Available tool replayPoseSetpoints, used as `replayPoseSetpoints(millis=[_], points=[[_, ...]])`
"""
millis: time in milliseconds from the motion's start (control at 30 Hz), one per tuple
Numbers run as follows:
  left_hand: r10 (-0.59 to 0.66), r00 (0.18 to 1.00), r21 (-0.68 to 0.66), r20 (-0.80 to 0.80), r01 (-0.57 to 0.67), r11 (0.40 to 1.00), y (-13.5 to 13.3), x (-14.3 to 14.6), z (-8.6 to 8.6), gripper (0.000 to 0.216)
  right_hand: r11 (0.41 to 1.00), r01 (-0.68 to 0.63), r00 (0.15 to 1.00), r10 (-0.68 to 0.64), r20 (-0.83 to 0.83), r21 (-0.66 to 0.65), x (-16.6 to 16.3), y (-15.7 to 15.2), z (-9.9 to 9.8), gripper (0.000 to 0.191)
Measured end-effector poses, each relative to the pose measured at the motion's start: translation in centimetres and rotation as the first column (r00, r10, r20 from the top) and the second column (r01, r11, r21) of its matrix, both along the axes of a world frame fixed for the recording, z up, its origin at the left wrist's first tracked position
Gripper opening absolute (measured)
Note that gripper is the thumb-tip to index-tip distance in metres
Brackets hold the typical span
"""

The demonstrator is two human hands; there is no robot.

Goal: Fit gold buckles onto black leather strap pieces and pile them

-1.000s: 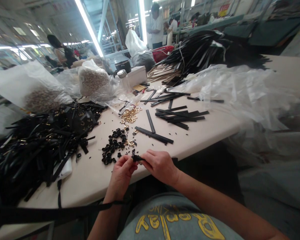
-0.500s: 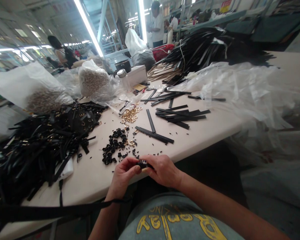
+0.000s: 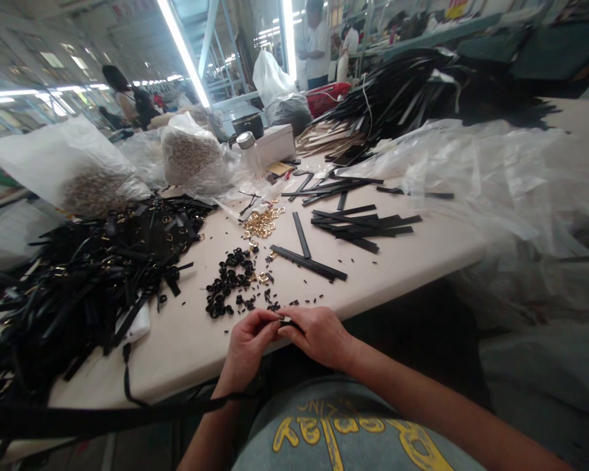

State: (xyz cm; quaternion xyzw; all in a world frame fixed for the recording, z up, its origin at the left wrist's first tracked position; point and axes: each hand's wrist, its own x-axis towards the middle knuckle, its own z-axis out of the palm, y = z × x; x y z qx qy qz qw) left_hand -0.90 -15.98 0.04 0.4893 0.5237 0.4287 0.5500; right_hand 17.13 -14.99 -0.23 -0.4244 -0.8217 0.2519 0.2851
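Observation:
My left hand (image 3: 248, 347) and my right hand (image 3: 319, 335) meet at the table's near edge, fingers pinched together on a small black strap piece (image 3: 287, 322) held between them. A long black strap (image 3: 103, 417) runs from under my left wrist off to the left. Just beyond my hands lies a heap of small black loops (image 3: 228, 282) with a few gold buckles (image 3: 260, 224) farther back. Loose black strips (image 3: 308, 261) lie on the beige table (image 3: 186, 340) to the right of the loops.
A big pile of black straps with buckles (image 3: 88, 281) fills the table's left. Clear bags of small parts (image 3: 91, 186) stand behind it, and crumpled clear plastic (image 3: 491, 176) covers the right. Another strap stack (image 3: 412, 85) sits far back. People stand at benches in the background.
My hands have drawn back from the table toward my body, still pinching the small black piece. The view shifted slightly.

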Motion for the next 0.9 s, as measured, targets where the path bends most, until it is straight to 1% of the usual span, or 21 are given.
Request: replayPoseSetpoints(millis=[133, 233, 333, 467, 533, 600, 700, 800, 867, 900], points=[[0.007, 0.999, 0.019, -0.052, -0.006, 1.000, 0.0, -0.6, 0.3, 0.019, 1.000, 0.012, 0.994, -0.014, 0.104, 0.020, 0.1, 0.0, -0.1, 0.023], [0.041, 0.995, 0.018, -0.086, -0.040, 0.999, 0.3, -1.0, 0.9, 0.020, 0.999, 0.025, 0.995, -0.028, 0.101, 0.028, 0.3, -0.1, -0.1, 0.022], [0.085, 0.989, 0.045, -0.121, -0.080, 0.996, 0.8, -2.0, 1.1, 0.021, 0.999, 0.032, 0.997, -0.033, 0.065, 0.006, 0.5, 0.1, 0.0, 0.021], [0.245, 0.941, 0.177, -0.233, -0.207, 0.962, 1.7, -4.7, 0.8, 0.023, 0.996, 0.074, 0.996, -0.076, -0.037, -0.050, 1.2, 0.5, 0.0, 0.020], [0.293, 0.911, 0.230, -0.289, -0.231, 0.945, 2.3, -5.8, 0.6, 0.025, 0.992, 0.087, 0.988, -0.097, -0.118, -0.087, 1.5, 0.7, 0.0, 0.020], [0.285, 0.896, 0.257, -0.340, -0.203, 0.945, 3.1, -6.3, 0.6, 0.025, 0.988, 0.087, 0.973, -0.112, -0.201, -0.130, 1.8, 0.8, 0.2, 0.021], [0.219, 0.858, 0.300, -0.464, -0.080, 0.950, 4.4, -5.9, 1.0, 0.024, 0.980, 0.080, 0.951, -0.129, -0.280, -0.180, 2.0, 0.9, 0.5, 0.023], [0.209, 0.740, 0.365, -0.640, 0.052, 0.930, 5.7, -5.4, 1.7, 0.020, 0.977, 0.081, 0.944, -0.139, -0.300, -0.198, 2.2, 0.7, 0.6, 0.023], [0.243, 0.666, 0.400, -0.705, 0.090, 0.912, 6.2, -5.4, 2.1, 0.019, 0.975, 0.086, 0.944, -0.145, -0.297, -0.203, 2.5, 0.6, 0.5, 0.023], [0.258, 0.643, 0.409, -0.722, 0.096, 0.907, 6.5, -5.5, 2.2, 0.018, 0.975, 0.089, 0.944, -0.148, -0.293, -0.206, 2.6, 0.5, 0.5, 0.023]])
